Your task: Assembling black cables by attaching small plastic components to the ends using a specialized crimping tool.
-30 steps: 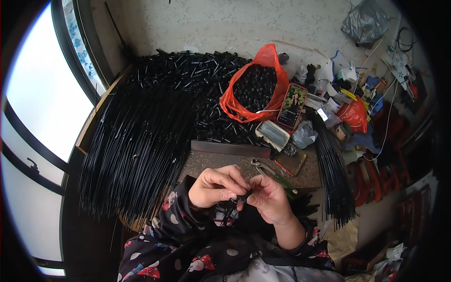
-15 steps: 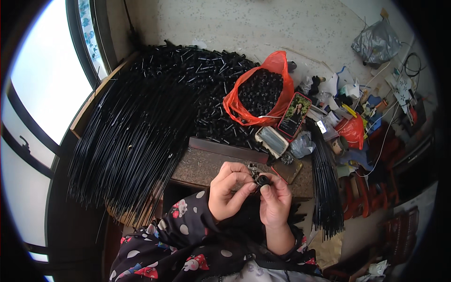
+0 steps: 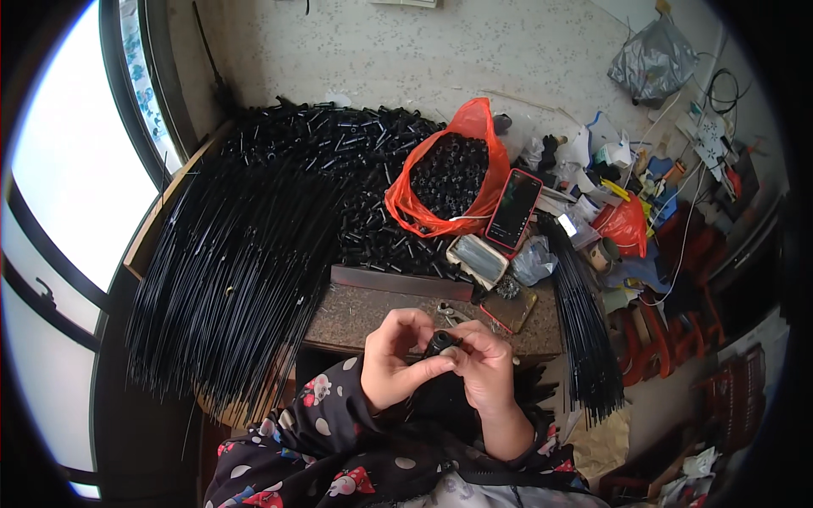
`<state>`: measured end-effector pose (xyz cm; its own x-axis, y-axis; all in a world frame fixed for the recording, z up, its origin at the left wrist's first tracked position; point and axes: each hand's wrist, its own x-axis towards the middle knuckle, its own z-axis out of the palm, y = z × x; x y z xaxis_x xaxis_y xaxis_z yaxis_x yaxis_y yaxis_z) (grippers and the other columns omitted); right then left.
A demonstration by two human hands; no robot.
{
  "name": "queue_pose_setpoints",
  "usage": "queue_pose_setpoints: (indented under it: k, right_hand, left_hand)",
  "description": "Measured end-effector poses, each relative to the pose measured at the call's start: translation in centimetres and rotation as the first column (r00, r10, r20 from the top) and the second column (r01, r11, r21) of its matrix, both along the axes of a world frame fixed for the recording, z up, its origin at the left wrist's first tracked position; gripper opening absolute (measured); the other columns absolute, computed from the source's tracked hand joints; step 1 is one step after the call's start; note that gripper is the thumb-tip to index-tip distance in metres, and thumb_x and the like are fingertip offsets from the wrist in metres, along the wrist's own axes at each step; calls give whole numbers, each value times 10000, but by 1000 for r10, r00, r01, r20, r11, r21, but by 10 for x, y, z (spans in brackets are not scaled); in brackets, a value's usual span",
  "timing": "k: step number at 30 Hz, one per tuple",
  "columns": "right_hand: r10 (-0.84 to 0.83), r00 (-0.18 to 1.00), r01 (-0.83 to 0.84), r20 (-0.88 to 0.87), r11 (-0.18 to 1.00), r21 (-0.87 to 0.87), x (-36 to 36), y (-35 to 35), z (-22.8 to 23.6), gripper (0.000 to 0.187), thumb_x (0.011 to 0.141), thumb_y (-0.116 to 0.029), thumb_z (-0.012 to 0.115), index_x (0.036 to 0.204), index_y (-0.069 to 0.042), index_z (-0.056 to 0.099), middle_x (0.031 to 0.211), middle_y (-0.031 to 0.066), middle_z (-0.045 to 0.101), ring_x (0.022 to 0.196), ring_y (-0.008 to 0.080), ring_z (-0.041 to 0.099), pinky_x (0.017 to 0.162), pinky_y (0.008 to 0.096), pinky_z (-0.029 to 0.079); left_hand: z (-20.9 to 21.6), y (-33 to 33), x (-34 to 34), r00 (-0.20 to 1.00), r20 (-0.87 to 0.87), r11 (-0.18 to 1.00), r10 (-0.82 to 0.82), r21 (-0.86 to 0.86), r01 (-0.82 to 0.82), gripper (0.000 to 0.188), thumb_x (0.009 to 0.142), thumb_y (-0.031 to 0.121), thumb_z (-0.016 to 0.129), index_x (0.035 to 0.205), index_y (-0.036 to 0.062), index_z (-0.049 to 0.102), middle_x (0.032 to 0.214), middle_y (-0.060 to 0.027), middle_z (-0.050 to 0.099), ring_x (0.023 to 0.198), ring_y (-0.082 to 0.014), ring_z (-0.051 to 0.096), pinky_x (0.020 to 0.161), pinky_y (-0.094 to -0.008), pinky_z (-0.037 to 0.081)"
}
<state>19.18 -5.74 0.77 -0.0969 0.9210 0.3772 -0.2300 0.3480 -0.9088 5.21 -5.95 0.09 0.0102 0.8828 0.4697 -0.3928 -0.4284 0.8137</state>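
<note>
Item: small black cylindrical part point(image 3: 440, 343) | Condition: I observe a round opening at one end, lower portion hidden | Pose: opening turned toward my view | Location: held between left hand point(image 3: 393, 360) and right hand point(image 3: 489, 370)

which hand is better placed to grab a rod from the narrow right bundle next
Probably the right hand: it sits nearer the narrow bundle of thin black rods than the left hand, though both have fingers on a small black cylindrical part.
</note>
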Motion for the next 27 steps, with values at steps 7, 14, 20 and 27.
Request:
queue_pose_setpoints:
  k: [7,14,20,27]
  right_hand:
    - [247,905,-330,-346,922,-203,4,9,-22,272,710,-83,728,901,11,559,792,23,545,672,66,506,549,178,418]
    - [307,948,-317,-80,921,-224,-1,0,1,814,513,-159,863,1154,-76,367,963,10,405,804,74,449,696,194,418]
    - [-408,793,93,452,815,572,-3,-1,32,553,548,-256,816,998,-54,565,945,64,474,764,181,461,683,290,399]
    - [-759,480,-23,439,490,872,-3,-15,40,326,618,-239,724,877,-60,643,872,-6,550,768,195,477,690,347,359]
  left_hand:
    - [10,0,-5,887,-391,933,247,344,-109,175,824,124,583,898,-27,535,838,-98,538,762,-161,524,680,-262,421]
    - [-8,-20,-11,860,-89,864,-503,-39,501,575,902,516,318,1055,-30,410,876,-122,538,718,-168,541,648,-252,432]
    - [-5,-10,-22,876,154,840,-457,-248,482,492,852,462,503,937,-21,480,735,-61,526,564,-71,429,514,-192,334]
    - [-15,-13,-18,901,255,909,-351,-140,393,303,849,289,576,918,4,500,733,8,491,616,-50,412,581,-184,338]
